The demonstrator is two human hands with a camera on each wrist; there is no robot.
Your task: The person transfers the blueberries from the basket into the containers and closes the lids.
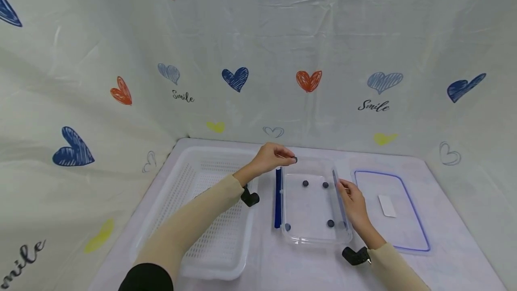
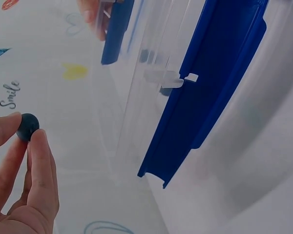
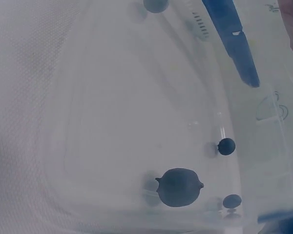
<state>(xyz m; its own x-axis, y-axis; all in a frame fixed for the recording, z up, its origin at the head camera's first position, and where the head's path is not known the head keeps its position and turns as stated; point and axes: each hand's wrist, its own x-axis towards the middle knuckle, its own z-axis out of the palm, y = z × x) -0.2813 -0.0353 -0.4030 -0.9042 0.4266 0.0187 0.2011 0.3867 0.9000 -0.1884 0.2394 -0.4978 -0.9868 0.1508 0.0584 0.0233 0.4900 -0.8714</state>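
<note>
My left hand pinches a small dark ball between thumb and fingertips, above the far left corner of a clear plastic box. Its long blue latch flap hangs out along the box's left side. On the box floor lie several similar dark balls, spread apart; one looks larger in the right wrist view, where its outline is distorted. At the box's right wall, my right hand grips the edge beside the other blue latch. Part of those fingers is hidden behind the wall.
A white perforated basket stands to the left, under my left forearm. On the right lies a clear lid with a blue rim and a white label. A heart-printed curtain hangs behind the table.
</note>
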